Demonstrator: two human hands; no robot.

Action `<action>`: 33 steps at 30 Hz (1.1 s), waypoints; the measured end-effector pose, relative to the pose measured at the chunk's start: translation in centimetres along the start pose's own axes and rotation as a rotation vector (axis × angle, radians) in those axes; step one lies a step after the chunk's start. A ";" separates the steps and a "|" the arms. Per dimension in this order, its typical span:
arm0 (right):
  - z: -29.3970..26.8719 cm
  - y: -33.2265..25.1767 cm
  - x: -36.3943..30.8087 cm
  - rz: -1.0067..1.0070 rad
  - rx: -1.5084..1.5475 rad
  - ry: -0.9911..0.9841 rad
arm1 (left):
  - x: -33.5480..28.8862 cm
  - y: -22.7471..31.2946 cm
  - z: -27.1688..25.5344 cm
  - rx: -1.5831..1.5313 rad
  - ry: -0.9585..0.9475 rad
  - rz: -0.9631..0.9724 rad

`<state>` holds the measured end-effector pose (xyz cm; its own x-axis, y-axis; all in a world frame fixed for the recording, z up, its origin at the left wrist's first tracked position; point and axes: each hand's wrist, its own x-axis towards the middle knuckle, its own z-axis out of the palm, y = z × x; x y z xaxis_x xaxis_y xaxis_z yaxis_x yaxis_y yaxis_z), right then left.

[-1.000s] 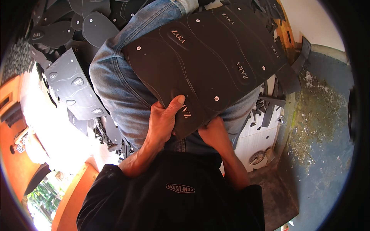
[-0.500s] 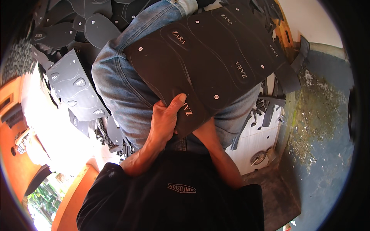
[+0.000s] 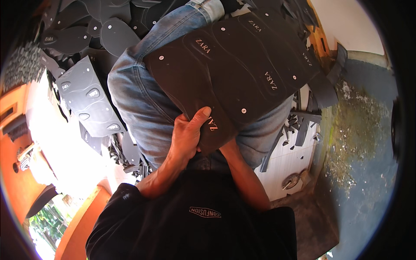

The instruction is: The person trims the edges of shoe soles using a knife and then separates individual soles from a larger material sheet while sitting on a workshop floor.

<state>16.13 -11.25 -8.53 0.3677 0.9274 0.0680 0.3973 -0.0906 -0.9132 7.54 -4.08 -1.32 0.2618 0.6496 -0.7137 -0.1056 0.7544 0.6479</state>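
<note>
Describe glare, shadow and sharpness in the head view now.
Head view: white glare wipes out detail left of the shiny loose sheet; the held sheet looks dark, yet its outlines stay readable; the left hand looks reasonably sharp; the shirt sinks into near-black; dark vignetting blackens the corners.

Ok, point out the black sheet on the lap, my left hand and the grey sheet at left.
Black sheet (image 3: pixel 236 69): head view, middle of its upper face.
Left hand (image 3: pixel 186 135): head view, just below the thumb.
Grey sheet (image 3: pixel 92 102): head view, middle of its face.
</note>
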 end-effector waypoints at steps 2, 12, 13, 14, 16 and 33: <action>0.0 0.4 -0.2 0.019 0.083 0.015 | 0.0 0.1 0.0 -0.009 -0.014 0.001; 0.3 4.7 -0.4 0.060 0.259 -0.111 | -0.2 0.6 -0.3 -0.042 -0.041 -0.026; 0.0 4.8 -0.1 0.082 0.288 -0.119 | -0.3 0.6 -0.3 -0.038 -0.044 -0.032; -0.1 4.9 0.0 0.091 0.299 -0.129 | -0.3 0.6 -0.4 -0.034 -0.047 -0.036; -0.4 5.0 0.5 0.095 0.286 -0.146 | -0.3 0.7 -0.4 -0.023 -0.044 -0.036; -1.4 4.8 4.4 0.141 0.207 -0.221 | -1.1 1.6 -1.2 -0.067 -0.083 -0.042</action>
<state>20.88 -8.09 -12.06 0.2062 0.9695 -0.1327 0.1681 -0.1687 -0.9712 5.96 -3.50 0.17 0.3455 0.6091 -0.7139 -0.1556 0.7873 0.5966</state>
